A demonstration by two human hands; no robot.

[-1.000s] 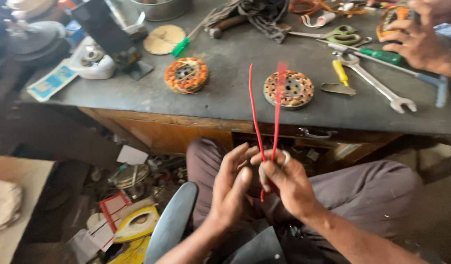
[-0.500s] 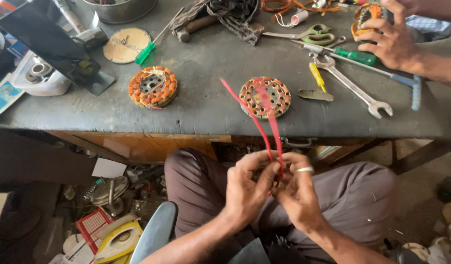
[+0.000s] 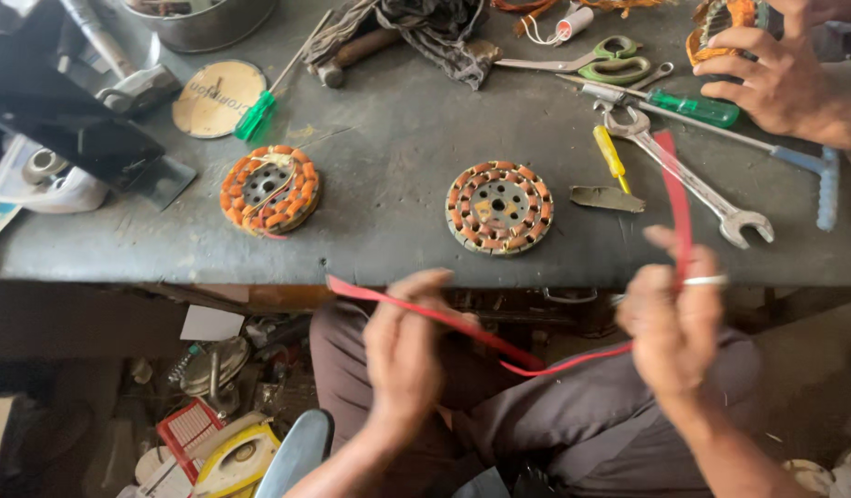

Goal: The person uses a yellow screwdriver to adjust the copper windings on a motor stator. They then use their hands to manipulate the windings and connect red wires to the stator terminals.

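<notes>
Below the bench edge, over the lap, the left hand [image 3: 405, 346] is pinching one end of a thin, glossy red strip [image 3: 527, 361], and the right hand [image 3: 673, 318] is gripping the other end, which is sticking upward. Between them the strip is sagging in a shallow curve. On the dull grey bench [image 3: 389, 231] two round copper-wound stators [image 3: 499, 207] are lying flat, near a steel spanner [image 3: 697, 189]. Another person's hand [image 3: 767, 78] is resting at the far right.
</notes>
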